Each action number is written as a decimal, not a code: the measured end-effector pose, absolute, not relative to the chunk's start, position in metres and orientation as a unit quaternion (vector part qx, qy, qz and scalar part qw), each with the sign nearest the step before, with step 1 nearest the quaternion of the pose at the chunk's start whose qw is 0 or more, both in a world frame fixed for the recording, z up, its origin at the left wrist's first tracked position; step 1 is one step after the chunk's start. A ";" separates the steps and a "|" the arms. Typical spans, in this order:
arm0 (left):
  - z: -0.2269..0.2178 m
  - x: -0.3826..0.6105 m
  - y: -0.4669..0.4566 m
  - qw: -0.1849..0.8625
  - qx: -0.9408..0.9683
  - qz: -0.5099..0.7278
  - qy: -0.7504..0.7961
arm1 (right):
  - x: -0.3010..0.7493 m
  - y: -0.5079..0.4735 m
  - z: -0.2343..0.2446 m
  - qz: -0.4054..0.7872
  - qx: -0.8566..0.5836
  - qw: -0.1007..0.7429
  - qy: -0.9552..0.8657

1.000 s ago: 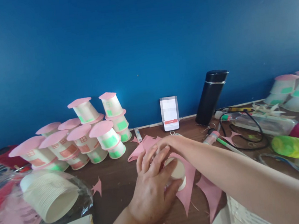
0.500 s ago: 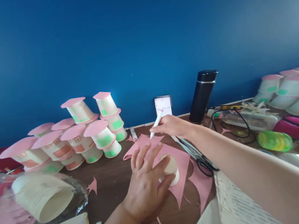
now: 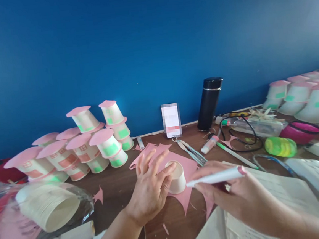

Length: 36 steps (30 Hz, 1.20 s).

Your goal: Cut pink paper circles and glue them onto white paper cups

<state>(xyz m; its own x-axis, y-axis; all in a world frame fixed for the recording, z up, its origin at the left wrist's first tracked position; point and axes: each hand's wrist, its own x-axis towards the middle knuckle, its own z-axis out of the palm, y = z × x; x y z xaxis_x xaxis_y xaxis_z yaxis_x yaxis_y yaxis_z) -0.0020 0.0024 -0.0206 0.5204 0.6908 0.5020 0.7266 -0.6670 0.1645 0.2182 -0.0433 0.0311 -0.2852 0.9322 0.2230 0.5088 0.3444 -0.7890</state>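
Observation:
A white paper cup [image 3: 177,182] stands upside down on a sheet of pink paper [image 3: 188,162] with cut, pointed edges. My left hand [image 3: 149,182] holds the cup's left side between thumb and forefinger, its other fingers stretched over the paper. In my right hand [image 3: 233,189] is a white marker pen [image 3: 219,176], its tip down by the cup's right lower edge. Whether the tip touches the paper I cannot tell. Light-coloured blades of scissors [image 3: 193,153] lie behind my right hand, which hides their handles.
Pink-roofed paper-cup houses [image 3: 83,149] stand at left, with more at far right. Nested cups [image 3: 50,206] lie in plastic at front left. A phone [image 3: 171,120] and a black flask [image 3: 209,104] stand by the blue wall. A glue stick [image 3: 210,144] and an open book [image 3: 271,187] lie at right.
My right hand has swung back toward me with the marker, from beyond the cup to its right side. My left hand stays at the cup. The view has shifted slightly.

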 end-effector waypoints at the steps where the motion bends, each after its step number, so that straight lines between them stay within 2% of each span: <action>1: -0.021 -0.002 0.003 0.031 -0.870 -0.274 -0.408 | 0.216 -0.047 0.027 0.303 -0.479 0.346 -0.748; 7: -0.023 -0.002 0.005 0.029 -0.867 -0.276 -0.413 | 0.196 -0.046 0.011 0.291 -0.472 0.288 -0.781; 14: -0.019 -0.001 0.003 0.017 -0.867 -0.267 -0.421 | 0.178 -0.039 -0.012 0.244 -0.488 0.259 -0.797; 36: -0.020 -0.002 0.003 0.020 -0.870 -0.271 -0.412 | 0.174 -0.038 -0.026 0.193 -0.453 0.278 -0.825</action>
